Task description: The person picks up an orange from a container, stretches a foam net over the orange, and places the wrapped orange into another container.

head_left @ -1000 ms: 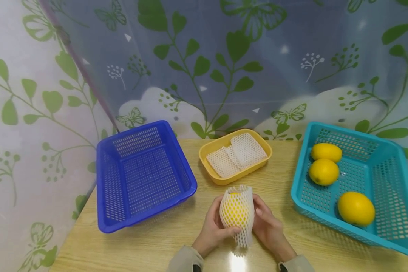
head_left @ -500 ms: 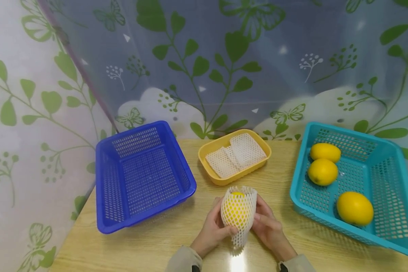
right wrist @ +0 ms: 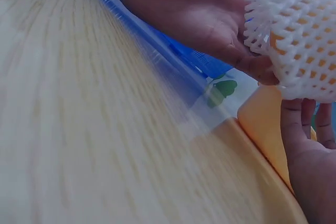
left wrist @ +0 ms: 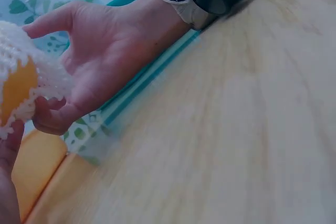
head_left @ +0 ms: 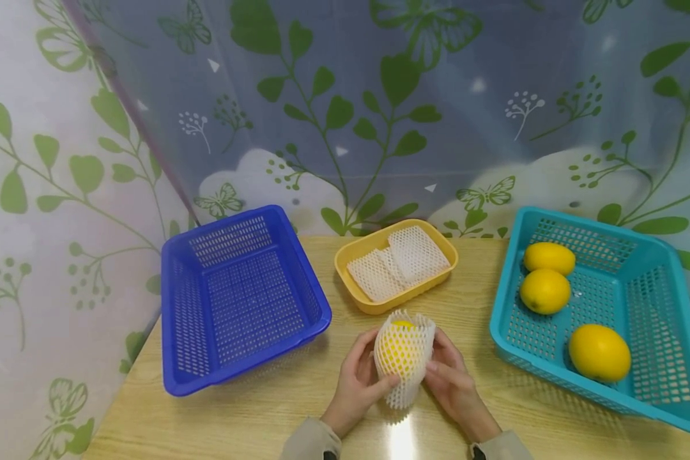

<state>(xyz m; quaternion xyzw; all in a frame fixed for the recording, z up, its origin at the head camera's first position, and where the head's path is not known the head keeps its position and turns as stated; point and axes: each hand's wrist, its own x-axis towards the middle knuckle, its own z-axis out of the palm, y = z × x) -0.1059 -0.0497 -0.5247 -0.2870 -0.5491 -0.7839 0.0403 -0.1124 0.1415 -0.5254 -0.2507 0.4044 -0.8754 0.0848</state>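
A yellow lemon (head_left: 401, 358) sits inside a white foam net sleeve (head_left: 405, 397), held above the table in front of me. Its top shows through the sleeve's open upper end, and loose netting hangs below the fruit. My left hand (head_left: 356, 383) grips it from the left, thumb across the front and fingers partly hidden behind. From the other side my right hand (head_left: 454, 390) holds the netting with thumb and fingers. In the left wrist view the right hand's fingers (left wrist: 52, 116) curl against the sleeve. The right wrist view has the sleeve (right wrist: 310, 45) between both hands.
A yellow tray (head_left: 353, 297) with folded foam nets (head_left: 416, 252) lies just beyond my hands. On the left stands a blue basket (head_left: 247, 300) with nothing in it. The teal basket (head_left: 586, 383) on the right contains three lemons (head_left: 600, 352). A patterned curtain (head_left: 345, 128) hangs behind.
The wrapped lemon has tilted slightly between my hands, and the sleeve's hanging lower end has shifted left and up. My left thumb has moved a little up the front. Baskets and tray stay put.
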